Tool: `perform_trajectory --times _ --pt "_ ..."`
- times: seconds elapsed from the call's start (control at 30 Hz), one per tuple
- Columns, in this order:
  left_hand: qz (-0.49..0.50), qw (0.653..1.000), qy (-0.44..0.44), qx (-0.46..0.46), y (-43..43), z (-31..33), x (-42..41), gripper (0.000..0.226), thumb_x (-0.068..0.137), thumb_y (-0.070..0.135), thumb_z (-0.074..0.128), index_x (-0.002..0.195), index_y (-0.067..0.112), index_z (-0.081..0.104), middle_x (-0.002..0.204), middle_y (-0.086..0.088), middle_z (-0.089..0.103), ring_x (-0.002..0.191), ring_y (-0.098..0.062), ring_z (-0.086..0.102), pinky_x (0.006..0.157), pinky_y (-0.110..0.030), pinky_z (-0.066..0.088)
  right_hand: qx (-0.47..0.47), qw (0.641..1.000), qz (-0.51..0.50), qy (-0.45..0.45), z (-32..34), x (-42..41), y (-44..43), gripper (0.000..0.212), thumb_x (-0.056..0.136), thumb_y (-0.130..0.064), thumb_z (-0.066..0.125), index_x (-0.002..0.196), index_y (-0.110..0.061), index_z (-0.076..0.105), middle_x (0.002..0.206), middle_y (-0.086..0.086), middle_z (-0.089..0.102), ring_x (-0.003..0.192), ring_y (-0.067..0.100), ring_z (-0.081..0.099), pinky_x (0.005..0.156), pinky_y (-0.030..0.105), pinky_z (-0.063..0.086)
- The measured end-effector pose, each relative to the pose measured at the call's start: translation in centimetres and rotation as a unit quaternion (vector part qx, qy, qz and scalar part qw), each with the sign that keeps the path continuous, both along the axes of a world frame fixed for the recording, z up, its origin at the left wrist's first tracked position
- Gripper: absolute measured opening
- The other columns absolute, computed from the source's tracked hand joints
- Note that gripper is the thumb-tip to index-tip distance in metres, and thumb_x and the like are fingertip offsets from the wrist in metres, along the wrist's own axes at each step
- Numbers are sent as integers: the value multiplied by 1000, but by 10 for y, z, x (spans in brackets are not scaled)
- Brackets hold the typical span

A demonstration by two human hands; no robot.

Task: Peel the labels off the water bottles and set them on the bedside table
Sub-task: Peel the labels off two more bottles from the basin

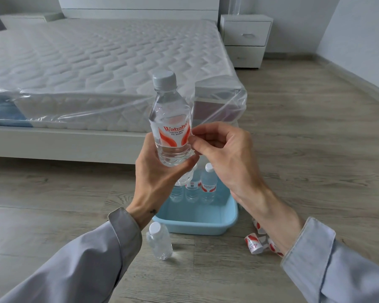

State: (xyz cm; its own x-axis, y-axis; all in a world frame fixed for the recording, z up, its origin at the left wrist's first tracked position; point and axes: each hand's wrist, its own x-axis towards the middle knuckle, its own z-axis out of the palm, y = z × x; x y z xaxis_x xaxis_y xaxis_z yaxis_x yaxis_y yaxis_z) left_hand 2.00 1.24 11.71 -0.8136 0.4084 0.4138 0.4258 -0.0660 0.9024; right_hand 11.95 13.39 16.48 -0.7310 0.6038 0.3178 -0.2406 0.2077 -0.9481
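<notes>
**Label peel under way on held bottle; none confirmed on bedside table**

The water bottle [170, 119] is held upright in mid-air, in front of the foot of the bed, grey cap up and long axis close to vertical with a slight lean. Its red-and-white label [170, 135] wraps the middle of the body and appears intact.

The left hand [160, 171] cups the lower part of the bottle from below and behind, fingers curled around the base. The right hand [219, 147] comes in from the bottle's right side, thumb and forefinger pressed together at the right edge of the label; whether they have caught a free corner cannot be told. The label edge lies just left of the pinch, so in my judgement the peel must run sideways around the body, across the long axis, while the left hand resists twisting.

Directly below, a light-blue basin [197, 217] on the wood floor holds further bottles [208, 184], at least two labelled. One bare bottle [159, 241] stands on the floor just left of the basin's near corner. Removed labels [255, 242] lie crumpled to the right, partly under the right forearm.

The bedside table [245, 38] stands well apart, beyond the far right corner of the mattress [96, 62]. Something clear stands on it; it cannot be identified.

Assessment: task at an early-to-middle stage.
</notes>
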Motion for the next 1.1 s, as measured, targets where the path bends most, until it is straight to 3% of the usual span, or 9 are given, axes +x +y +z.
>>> perform_trajectory --times 0.13,0.33,0.5,0.63,0.87,0.9,1.0,1.1 --pt "39 999 -3 -19 0 1 3 69 68 37 101 122 23 60 106 12 78 95 -3 78 81 -23 63 18 1000 5 -5 -3 0 0 24 91 -5 78 91 -28 78 82 -8 82 78 8 77 80 25 61" --pt "87 994 5 -67 -1 -5 2 67 67 35 101 117 20 59 103 7 76 91 -8 76 82 -38 65 41 999 -11 -18 -12 3 -4 21 89 -10 78 89 -31 79 87 -4 82 81 13 78 82 30 63" --pt "98 992 12 -81 1 -9 3 67 66 35 101 115 21 58 101 9 75 88 -3 74 75 -20 60 68 997 -35 -23 -10 4 -6 10 88 -12 82 87 -22 80 82 -3 82 78 14 79 74 27 62" --pt "100 991 4 -87 2 -10 5 65 67 37 100 113 19 58 99 8 75 85 -2 73 70 -10 53 161 984 -70 -21 -7 8 -12 11 88 -12 82 84 -22 79 78 -8 79 70 9 74 67 22 59" --pt "81 990 17 -112 -1 -18 8 60 68 37 97 108 24 55 99 7 73 87 -8 70 70 -12 50 267 959 -89 -22 -1 10 -21 8 84 -24 86 83 -20 79 80 -13 76 82 3 71 78 6 44" --pt "76 990 18 -115 -1 -20 9 61 68 36 98 108 26 54 99 8 72 87 -8 71 71 -14 51 278 957 -85 -16 1 10 -22 9 85 -25 85 83 -21 78 79 -14 75 82 3 70 80 10 46" --pt "64 988 24 -138 -2 -30 12 64 65 34 100 105 29 50 98 5 71 87 -14 70 72 -22 54 325 941 -92 0 9 8 -24 9 84 -27 84 80 -23 77 75 -17 69 78 6 66 87 37 53" --pt "47 985 27 -162 -3 -41 18 66 63 31 100 104 32 49 99 5 68 89 -15 68 73 -27 57 343 933 -106 15 18 5 -20 9 81 -25 85 78 -24 76 73 -14 70 76 8 64 86 46 52"
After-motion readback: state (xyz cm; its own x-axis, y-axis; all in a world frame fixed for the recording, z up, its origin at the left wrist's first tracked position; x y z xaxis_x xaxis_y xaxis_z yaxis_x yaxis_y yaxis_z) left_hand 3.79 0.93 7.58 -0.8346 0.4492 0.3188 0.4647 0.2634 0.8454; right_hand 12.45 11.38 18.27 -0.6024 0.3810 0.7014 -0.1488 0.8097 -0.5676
